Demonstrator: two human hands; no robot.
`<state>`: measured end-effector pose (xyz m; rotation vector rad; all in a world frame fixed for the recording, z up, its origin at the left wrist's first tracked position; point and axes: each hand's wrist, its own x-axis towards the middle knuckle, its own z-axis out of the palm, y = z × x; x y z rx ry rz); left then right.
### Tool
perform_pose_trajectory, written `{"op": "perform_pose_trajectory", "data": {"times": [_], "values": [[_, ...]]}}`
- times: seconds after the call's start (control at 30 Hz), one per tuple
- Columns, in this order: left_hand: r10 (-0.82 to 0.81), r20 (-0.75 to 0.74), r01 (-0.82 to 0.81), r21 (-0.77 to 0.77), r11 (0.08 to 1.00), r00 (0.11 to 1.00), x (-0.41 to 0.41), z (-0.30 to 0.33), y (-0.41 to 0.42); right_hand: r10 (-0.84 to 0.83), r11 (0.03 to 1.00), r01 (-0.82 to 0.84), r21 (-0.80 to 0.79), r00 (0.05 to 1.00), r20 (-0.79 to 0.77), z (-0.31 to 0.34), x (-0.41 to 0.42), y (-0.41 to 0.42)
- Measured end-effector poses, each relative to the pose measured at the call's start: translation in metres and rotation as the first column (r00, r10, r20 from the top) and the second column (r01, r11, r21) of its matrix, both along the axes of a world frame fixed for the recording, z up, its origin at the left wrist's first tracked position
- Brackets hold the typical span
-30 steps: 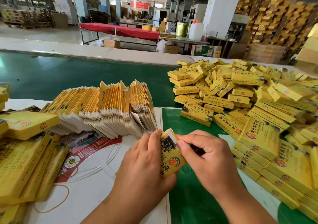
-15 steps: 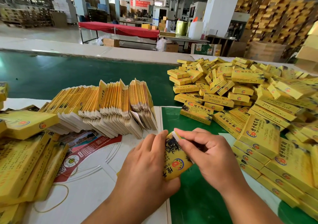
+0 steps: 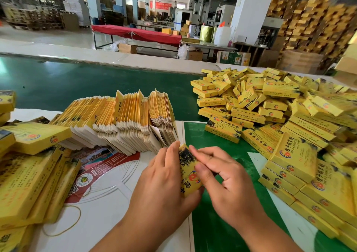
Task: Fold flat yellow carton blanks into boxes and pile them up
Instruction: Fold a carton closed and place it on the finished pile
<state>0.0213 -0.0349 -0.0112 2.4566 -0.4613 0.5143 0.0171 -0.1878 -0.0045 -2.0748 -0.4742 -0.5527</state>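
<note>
The white end flap had vanished into the carton (image 3: 188,171), pinched between the left hand (image 3: 164,182) and right hand (image 3: 224,180), so that end looked closed.

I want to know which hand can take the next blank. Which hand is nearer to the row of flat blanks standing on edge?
Left. The left hand has its fingertips just beside the near end of the row of blanks. The right hand is farther off, beyond the box both hands hold.
</note>
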Motion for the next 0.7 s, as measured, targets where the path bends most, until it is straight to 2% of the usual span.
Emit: {"op": "perform_pose_trajectory", "data": {"times": [0.17,0.27,0.37,0.43,0.53,0.57,0.63,0.7], "values": [[-0.057,-0.058,0.055,-0.044,0.998,0.997,0.0,0.001,0.001,0.02,1.0,-0.02,0.0,0.998,-0.053,-0.002,0.001,-0.001],[-0.188,-0.125,0.174,-0.117,0.978,0.974,0.001,0.007,0.006,-0.061,0.984,0.083,0.159,0.989,-0.134,-0.002,0.007,-0.012],[-0.386,-0.163,0.334,-0.273,0.902,0.908,0.005,0.017,0.017,-0.141,0.883,0.28,0.376,0.923,-0.357,-0.002,0.023,-0.031],[-0.488,-0.164,0.421,-0.322,0.848,0.857,0.007,0.022,0.024,-0.051,0.79,0.361,0.496,0.845,-0.533,-0.003,0.03,-0.042],[-0.535,-0.133,0.48,-0.304,0.823,0.834,0.009,0.026,0.027,0.188,0.68,0.394,0.618,0.721,-0.667,-0.006,0.034,-0.045],[-0.516,-0.092,0.475,-0.282,0.833,0.851,0.009,0.026,0.025,0.244,0.681,0.388,0.62,0.679,-0.692,-0.006,0.032,-0.043],[-0.457,0.009,0.44,-0.289,0.85,0.889,0.009,0.026,0.022,0.288,0.742,0.335,0.58,0.622,-0.728,-0.007,0.027,-0.037],[-0.38,0.056,0.375,-0.347,0.86,0.923,0.011,0.026,0.024,0.183,0.85,0.266,0.455,0.661,-0.728,-0.009,0.023,-0.03]]}}
